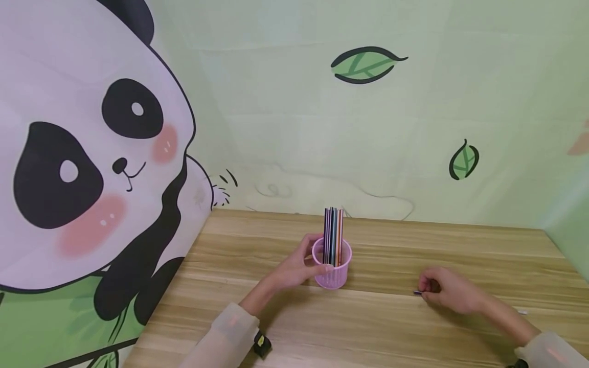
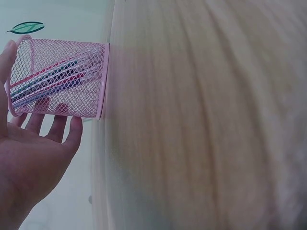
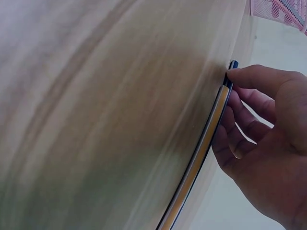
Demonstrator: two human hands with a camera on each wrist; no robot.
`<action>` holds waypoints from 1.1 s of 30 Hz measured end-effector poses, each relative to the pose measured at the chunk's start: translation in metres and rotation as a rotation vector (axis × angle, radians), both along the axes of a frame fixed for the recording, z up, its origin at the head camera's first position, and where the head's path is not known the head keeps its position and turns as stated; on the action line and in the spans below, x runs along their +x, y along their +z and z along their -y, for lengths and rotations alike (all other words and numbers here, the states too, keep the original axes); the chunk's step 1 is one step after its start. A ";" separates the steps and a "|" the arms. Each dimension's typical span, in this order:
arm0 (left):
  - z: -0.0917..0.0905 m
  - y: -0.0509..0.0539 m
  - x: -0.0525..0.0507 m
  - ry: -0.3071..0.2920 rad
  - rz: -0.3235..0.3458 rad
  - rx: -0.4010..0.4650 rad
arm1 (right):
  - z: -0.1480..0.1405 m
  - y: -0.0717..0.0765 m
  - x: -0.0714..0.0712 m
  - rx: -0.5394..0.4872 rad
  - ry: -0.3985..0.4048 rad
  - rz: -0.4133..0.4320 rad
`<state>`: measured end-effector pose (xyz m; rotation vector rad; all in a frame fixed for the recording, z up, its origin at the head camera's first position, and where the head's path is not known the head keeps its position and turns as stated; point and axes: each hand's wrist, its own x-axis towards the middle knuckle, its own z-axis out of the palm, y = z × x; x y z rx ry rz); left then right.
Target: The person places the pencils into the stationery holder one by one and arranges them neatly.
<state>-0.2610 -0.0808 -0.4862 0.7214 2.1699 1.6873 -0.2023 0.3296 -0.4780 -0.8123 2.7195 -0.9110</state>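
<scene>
A pink mesh pencil cup stands upright on the wooden table, holding several thin coloured pencils. My left hand grips the cup from its left side, thumb at the near rim; the left wrist view shows the fingers of that hand around the mesh cup. Further right, my right hand is low over the table. In the right wrist view, the right hand pinches a dark pencil near its end. Beside it lies a yellow pencil; how many lie there is unclear.
The wooden table meets a pale green backdrop printed with leaves. A large printed panda covers the left side. A pale pencil end shows beyond my right forearm.
</scene>
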 end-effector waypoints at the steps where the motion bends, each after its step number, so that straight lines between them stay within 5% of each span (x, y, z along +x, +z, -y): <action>1: 0.000 0.000 0.000 0.000 -0.001 0.002 | 0.000 0.000 0.000 -0.003 0.003 -0.002; 24: -0.002 -0.002 -0.002 -0.004 -0.032 0.012 | 0.005 0.005 -0.005 0.000 -0.029 -0.069; 33: -0.001 -0.002 -0.002 -0.002 -0.032 0.019 | 0.014 0.031 -0.016 -0.024 -0.080 -0.296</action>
